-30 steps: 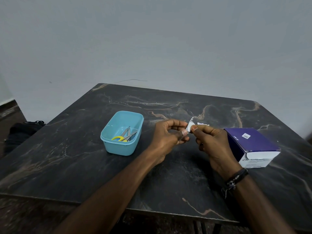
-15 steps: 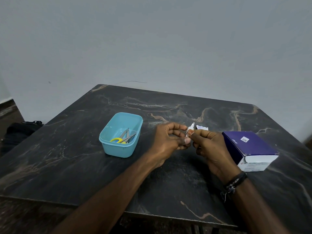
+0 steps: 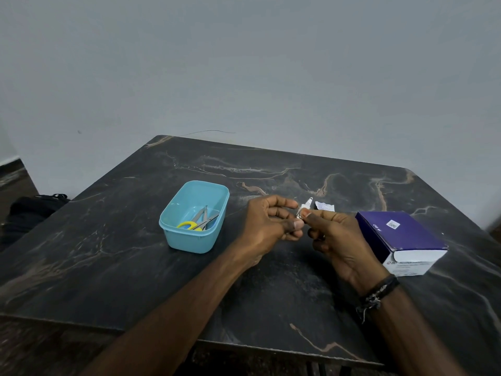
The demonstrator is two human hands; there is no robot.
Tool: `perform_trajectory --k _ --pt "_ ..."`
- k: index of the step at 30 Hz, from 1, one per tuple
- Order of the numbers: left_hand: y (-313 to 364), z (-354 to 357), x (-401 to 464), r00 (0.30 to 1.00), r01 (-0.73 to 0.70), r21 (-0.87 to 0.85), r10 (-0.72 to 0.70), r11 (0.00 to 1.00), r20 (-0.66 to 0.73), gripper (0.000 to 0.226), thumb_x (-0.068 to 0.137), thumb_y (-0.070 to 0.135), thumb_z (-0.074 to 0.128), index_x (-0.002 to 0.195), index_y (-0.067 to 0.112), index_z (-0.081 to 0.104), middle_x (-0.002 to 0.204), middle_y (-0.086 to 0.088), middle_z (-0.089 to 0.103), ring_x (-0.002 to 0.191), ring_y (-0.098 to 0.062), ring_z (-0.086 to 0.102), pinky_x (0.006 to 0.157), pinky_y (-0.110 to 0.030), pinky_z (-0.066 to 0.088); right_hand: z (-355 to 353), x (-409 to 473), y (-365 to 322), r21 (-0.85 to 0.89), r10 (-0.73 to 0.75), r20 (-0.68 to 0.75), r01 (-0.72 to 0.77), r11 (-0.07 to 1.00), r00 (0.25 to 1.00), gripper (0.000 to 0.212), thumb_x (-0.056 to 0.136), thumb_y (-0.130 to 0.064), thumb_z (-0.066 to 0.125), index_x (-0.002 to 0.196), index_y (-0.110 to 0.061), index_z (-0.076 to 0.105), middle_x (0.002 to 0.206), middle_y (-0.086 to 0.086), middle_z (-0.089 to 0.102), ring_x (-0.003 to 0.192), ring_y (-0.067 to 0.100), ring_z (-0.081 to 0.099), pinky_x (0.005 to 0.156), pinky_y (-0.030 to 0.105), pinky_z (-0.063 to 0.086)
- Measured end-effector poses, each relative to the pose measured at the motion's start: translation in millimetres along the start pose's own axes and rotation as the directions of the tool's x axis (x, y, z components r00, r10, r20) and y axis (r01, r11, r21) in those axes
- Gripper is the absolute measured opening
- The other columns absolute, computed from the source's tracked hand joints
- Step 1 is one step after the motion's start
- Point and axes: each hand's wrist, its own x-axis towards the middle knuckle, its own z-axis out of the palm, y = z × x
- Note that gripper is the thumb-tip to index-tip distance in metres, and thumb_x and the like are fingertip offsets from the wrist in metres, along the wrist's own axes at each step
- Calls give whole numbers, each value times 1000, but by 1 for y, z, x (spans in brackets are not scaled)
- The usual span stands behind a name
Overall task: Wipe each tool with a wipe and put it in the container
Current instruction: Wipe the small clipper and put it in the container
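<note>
Both hands meet above the bench: our left hand (image 3: 271,222) and right hand (image 3: 336,234) pinch a small tool (image 3: 304,210) wrapped in a white wipe (image 3: 299,213). We should rub along its whole length, then lower it into the blue container (image 3: 173,234).

Small tool (image 3: 304,208) mostly hidden btwn fingertips; type unclear.

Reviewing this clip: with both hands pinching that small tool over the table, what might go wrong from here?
1. The small metal tool is pinched by fingertips only, between left hand and right hand; it may slip onto the table.
2. The blue container sits off to the left, so the carry risks a drop.
</note>
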Motion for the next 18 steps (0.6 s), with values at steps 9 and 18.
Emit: perform_trajectory --k 9,18 --pt "-3 2 -2 997 -24 38 22 999 71 34 78 -9 71 108 3 61 69 -8 67 61 -21 68 63 -35 61 -2 4 2 74 -36 -143 47 996 989 29 86 -18 68 96 9 66 86 16 54 53 10 39 38 16 30" --pt "-2 -1 0 999 -49 37 48 998 11 38 76 -9 74 109 3 61 72 -13 68 62 -24 69 63 -36 61 -1 1 0 33 26 -5 -26 999 1000 15 84 -19 69 71 -12 72 73 12 52 53 10 38 43 20 25"
